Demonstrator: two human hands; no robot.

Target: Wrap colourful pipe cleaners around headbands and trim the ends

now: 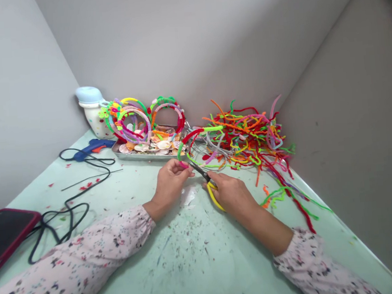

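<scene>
My left hand [172,180] pinches the lower end of a hoop [180,151] wrapped in green, red and pink fuzzy wire. The hoop stands up from my fingers and curves to the right. In my right hand [230,190] are scissors [214,195] with yellow handles and dark blades. The blades point up and left, close to the pink end of the hoop by my left fingertips. Whether the blades touch it I cannot tell.
Behind my hands, a metal tray [142,157] holds shells and several colourful hoops [134,125]. A pile of fuzzy wires [249,131] lies at the right. At the left are a blue glue gun [93,147], its black cord, a phone [9,232] and a white cup [94,119].
</scene>
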